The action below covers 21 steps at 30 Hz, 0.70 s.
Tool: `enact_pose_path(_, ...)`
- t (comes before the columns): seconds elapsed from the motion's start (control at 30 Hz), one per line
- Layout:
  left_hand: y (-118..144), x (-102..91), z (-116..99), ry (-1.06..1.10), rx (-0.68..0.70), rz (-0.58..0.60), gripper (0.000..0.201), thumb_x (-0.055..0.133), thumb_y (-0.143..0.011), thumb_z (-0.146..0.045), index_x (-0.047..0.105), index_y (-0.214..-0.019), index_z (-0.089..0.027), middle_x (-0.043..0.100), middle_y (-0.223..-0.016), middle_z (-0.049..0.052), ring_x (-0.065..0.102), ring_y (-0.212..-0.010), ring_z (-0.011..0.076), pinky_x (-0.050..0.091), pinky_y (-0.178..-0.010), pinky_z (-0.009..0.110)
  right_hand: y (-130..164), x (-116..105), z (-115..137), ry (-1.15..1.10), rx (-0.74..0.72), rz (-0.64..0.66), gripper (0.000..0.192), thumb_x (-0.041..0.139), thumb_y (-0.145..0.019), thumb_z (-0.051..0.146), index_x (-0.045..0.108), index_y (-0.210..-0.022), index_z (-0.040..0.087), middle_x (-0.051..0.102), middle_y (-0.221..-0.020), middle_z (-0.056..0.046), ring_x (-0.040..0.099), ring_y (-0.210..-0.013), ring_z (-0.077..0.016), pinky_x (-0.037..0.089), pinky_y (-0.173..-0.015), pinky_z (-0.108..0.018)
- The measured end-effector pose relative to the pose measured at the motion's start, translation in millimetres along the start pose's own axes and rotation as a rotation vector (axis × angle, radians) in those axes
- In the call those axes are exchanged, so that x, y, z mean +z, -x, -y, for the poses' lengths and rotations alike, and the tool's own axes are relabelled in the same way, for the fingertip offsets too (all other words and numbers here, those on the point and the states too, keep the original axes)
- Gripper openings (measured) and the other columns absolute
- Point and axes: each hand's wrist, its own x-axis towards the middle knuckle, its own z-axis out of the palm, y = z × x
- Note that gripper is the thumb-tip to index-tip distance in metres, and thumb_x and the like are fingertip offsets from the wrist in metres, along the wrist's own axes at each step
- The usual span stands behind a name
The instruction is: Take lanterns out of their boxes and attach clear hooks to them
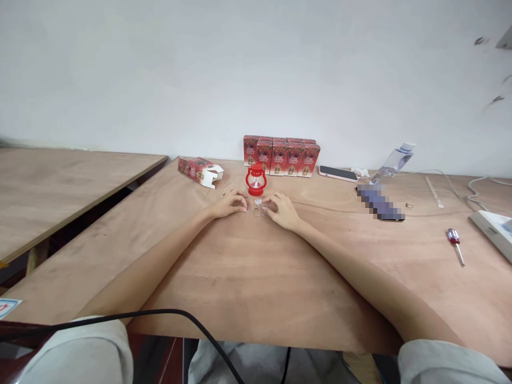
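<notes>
Both my arms stretch forward over a wooden table [248, 277]. My left hand [231, 203] and my right hand [282, 209] rest on the tabletop, fingertips curled on either side of a small clear plastic piece [258, 207] that lies between them. Whether either hand actually pinches that piece is too small to tell. Just behind the hands a small red toy lantern [256, 180] stands upright. An opened red printed box [200, 170] lies on its side to the left of the lantern.
A row of red printed boxes [281, 154] stands at the wall. To the right lie a phone [338, 173], a tipped plastic bottle [394, 161], a blurred dark object [380, 202], a red-handled screwdriver [455, 244], cables and a white device [494, 229]. A second table [60, 186] stands left.
</notes>
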Motion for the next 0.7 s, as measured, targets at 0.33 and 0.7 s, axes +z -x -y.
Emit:
enact_pose_path(0.33, 0, 7.6, -17, -0.193, -0.029, 0.005, 0.023, 0.046, -0.085, -0.039, 0.059, -0.081, -0.020, 0.052, -0.095, 0.006, 0.045, -0.098, 0.0236, 0.033, -0.092, 0.042, 2, -4, 6, 0.072, -0.049, 0.011, 0.016, 0.054, -0.082, 0.022, 0.062, -0.095, 0.021, 0.061, -0.098, -0.006, 0.052, -0.095, -0.0217, 0.037, -0.082, -0.035)
enact_pose_path(0.7, -6, 32.1, -43, -0.104, -0.029, -0.346, 0.029, 0.056, -0.083, -0.039, 0.059, -0.107, -0.022, 0.058, -0.111, 0.007, 0.048, -0.109, 0.0251, 0.033, -0.098, 0.042, 0, -1, 0, 0.034, 0.086, -0.200, 0.018, 0.047, -0.080, 0.016, 0.060, -0.090, 0.019, 0.062, -0.094, -0.008, 0.051, -0.092, -0.0242, 0.038, -0.082, -0.038)
